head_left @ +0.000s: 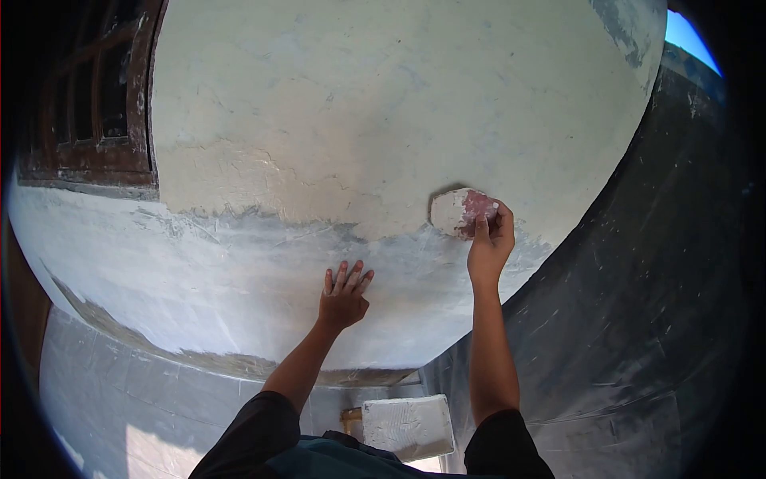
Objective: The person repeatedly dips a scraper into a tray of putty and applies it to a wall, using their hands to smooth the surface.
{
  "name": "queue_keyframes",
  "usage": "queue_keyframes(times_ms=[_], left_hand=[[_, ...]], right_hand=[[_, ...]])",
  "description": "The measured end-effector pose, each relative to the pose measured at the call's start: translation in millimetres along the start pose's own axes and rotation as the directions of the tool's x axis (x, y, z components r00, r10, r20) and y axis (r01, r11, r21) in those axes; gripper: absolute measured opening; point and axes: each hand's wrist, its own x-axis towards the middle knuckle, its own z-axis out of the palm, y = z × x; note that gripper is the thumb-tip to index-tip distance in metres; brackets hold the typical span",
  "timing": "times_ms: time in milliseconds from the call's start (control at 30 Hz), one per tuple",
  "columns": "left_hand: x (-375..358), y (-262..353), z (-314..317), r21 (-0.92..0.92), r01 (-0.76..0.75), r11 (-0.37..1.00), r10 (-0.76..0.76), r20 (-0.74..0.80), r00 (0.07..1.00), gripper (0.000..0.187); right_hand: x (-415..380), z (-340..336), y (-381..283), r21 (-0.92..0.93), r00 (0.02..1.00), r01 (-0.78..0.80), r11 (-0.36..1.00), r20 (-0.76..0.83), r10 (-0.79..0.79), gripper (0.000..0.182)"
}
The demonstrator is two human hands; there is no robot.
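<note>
My right hand pinches a flat reddish scraper-like piece smeared with white filler. Its face lies against the wall, close to the line between the cream upper part and the whiter lower band. Lower and to the left, my left hand rests on the white band of the wall. Its fingers are spread and dusted white, and nothing is in it.
A brown wooden window frame is set in the wall at upper left. Below me stands a white-coated rectangular board or block, with a yellowish wooden piece beside it. Dark sheeting covers the right side; grey floor lies below.
</note>
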Motion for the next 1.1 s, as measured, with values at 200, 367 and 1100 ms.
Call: queue_keyframes(times_ms=[200,367,1100], left_hand=[[-0.7,-0.9,-0.4,0.033,-0.003,0.999,0.003,0.010,1.000,0.057],[-0.6,0.5,1.1,0.024,-0.008,1.000,0.007,0.031,0.999,0.057],[-0.5,-2.9,3.1,0.010,-0.071,0.997,0.071,-0.001,0.997,0.059]], right_hand=[[-5.8,0.0,9.6,-0.054,0.996,-0.079,0.995,-0.045,0.077,0.025],[-27.7,2.8,12.8,0.025,0.999,-0.034,0.999,0.006,0.034,0.027],[-59.9,30.7,27.2,0.007,0.995,-0.085,0.996,-0.047,0.085,0.025]])
